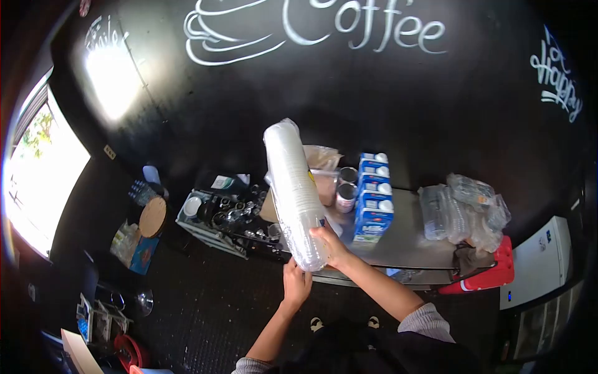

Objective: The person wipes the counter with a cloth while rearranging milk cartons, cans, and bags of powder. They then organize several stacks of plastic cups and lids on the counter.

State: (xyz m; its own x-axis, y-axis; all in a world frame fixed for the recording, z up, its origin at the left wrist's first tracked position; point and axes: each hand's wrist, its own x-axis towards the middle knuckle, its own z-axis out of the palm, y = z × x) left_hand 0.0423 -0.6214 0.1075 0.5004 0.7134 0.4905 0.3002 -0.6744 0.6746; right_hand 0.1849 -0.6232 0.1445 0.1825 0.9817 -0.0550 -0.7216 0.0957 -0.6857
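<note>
A long stack of plastic cups (291, 181) in a clear sleeve rises in front of me, tilted slightly to the left at its top. My right hand (330, 246) is closed around the stack's lower right side. Below the bottom end, my left hand (297, 282) has its fingers curled against the sleeve, partly hidden by the cups. Behind the stack, a steel counter (406, 218) carries a row of blue and white milk cartons (374, 209) and two cans (345, 197).
Clear plastic containers (458, 209) in bags lie on the counter's right. A red cooler (506, 262) and a white fridge (536, 262) stand further right. Glassware and a black tray unit (215, 227) are left. A round wooden stool (152, 217) stands at far left.
</note>
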